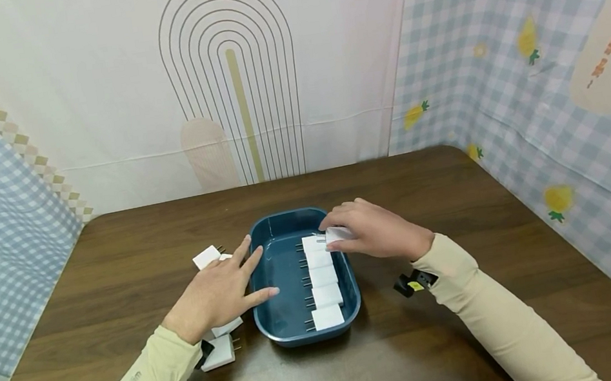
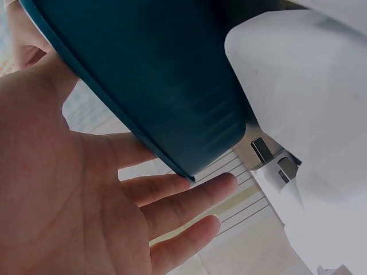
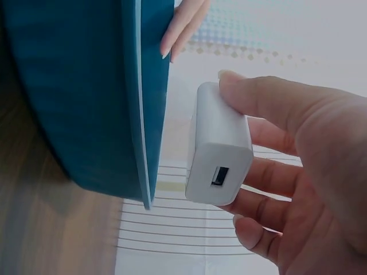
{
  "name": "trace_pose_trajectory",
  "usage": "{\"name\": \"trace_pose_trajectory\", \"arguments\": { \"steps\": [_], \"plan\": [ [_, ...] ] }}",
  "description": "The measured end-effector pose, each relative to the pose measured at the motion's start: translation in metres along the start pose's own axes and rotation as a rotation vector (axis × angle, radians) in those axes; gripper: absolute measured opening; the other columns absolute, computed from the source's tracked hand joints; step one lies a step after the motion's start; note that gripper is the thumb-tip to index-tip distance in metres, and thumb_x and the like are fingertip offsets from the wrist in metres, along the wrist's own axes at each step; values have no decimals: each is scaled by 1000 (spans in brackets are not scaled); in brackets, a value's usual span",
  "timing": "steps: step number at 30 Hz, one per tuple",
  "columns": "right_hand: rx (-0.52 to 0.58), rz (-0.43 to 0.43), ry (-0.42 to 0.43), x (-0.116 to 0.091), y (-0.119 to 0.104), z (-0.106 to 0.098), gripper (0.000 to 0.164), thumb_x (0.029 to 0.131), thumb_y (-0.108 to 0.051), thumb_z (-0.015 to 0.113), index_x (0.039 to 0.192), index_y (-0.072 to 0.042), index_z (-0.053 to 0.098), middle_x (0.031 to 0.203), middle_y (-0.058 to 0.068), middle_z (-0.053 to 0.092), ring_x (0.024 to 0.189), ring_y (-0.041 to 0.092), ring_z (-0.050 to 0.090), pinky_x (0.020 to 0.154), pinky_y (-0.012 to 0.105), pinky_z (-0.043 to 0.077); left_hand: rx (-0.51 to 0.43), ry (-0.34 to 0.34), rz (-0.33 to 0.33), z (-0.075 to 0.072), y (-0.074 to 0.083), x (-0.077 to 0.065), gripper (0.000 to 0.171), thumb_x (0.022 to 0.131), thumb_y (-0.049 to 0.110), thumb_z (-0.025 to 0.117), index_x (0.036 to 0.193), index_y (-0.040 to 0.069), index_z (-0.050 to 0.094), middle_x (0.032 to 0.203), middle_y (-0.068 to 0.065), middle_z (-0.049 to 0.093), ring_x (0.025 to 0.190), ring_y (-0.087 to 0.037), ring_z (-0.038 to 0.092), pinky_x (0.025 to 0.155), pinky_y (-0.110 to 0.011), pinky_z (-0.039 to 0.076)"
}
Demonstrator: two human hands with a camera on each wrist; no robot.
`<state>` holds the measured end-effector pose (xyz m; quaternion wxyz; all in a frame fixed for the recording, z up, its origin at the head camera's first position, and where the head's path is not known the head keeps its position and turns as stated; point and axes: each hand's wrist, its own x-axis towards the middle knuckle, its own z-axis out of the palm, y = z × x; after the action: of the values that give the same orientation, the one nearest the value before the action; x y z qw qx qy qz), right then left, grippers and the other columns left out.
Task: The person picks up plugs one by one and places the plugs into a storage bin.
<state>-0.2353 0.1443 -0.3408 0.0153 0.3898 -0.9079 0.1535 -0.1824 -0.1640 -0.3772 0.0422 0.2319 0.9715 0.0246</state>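
In the head view a dark blue tray [image 1: 284, 314] sits on the table, with a column of white USB chargers [image 1: 326, 296] along its right side, prongs pointing left. My right hand [image 1: 372, 230] pinches another white charger [image 3: 221, 152] between thumb and fingers above the tray's right rim. Its USB port faces the camera in the right wrist view. My left hand [image 1: 217, 297] has its fingers spread at the tray's left rim, and nothing is gripped in it. In the left wrist view those fingers lie along the tray's edge [image 2: 132, 123].
Left of the tray, several loose white chargers [image 1: 218, 354] lie on the brown wooden table [image 1: 412, 195], partly hidden under my left hand and wrist. Patterned cloth [image 1: 341, 68] hangs behind the table and along both sides.
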Motion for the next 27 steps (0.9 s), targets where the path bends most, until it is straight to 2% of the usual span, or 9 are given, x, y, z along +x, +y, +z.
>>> {"name": "trace_pose_trajectory", "arguments": {
  "steps": [15, 27],
  "plan": [
    [62, -38, -1, 19, -3, 9, 38, 96, -34, 71, 125, -10, 70, 124, 5, 72, 112, 20, 64, 103, 44, 52, -15, -9, -13, -1, 0, 0, 90, 94, 73, 47, 158, 11, 35, 168, -18, 22, 138, -46, 49, 113, -58, 43],
    [69, -7, -19, 33, 0, 20, 39, 95, -32, 72, 126, -8, 70, 127, 7, 71, 115, 23, 63, 102, 44, 48, -3, -11, -5, -2, 0, 0, 89, 95, 73, 46, 158, 11, 35, 168, -19, 22, 137, -46, 51, 113, -57, 43]
  ]
}}
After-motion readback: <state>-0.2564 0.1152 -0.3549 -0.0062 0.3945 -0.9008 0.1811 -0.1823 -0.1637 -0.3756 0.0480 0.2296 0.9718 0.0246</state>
